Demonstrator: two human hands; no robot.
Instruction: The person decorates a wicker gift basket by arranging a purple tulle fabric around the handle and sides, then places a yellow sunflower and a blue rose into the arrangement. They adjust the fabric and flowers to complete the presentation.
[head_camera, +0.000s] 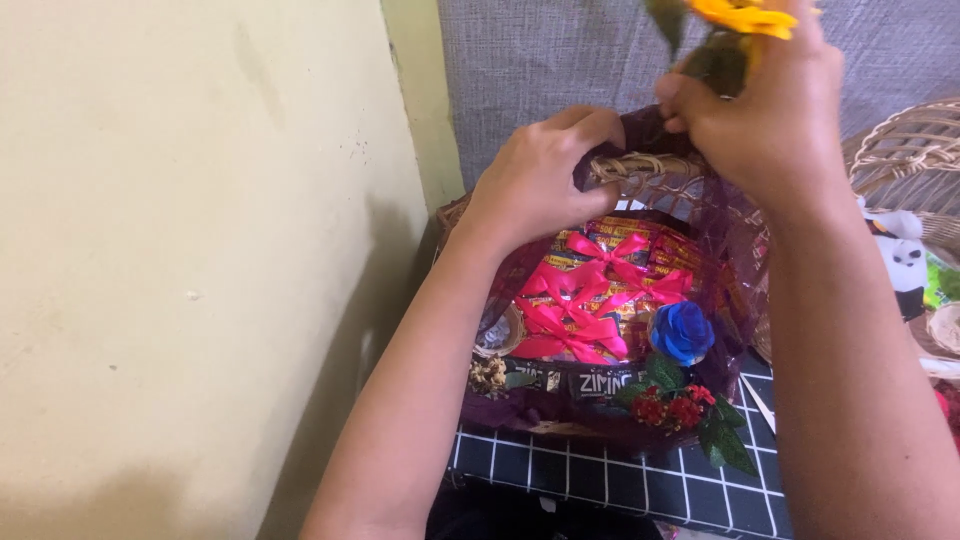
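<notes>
A wicker gift basket (640, 168) lined with dark purple mesh stands on a black cloth with a white grid (620, 480). It holds packaged sweets with several pink ribbon bows (585, 300), a blue fabric rose (682, 331) and small red flowers (672, 408). My left hand (540, 180) grips the basket's far rim and the purple mesh. My right hand (765, 110) holds an artificial yellow flower (742, 16) with green leaves just above that rim.
A pale yellow wall (190, 250) fills the left side, close to the basket. Behind is a grey woven surface (540, 60). A second wicker basket (915, 150) with a small panda toy (905, 255) sits at the right edge.
</notes>
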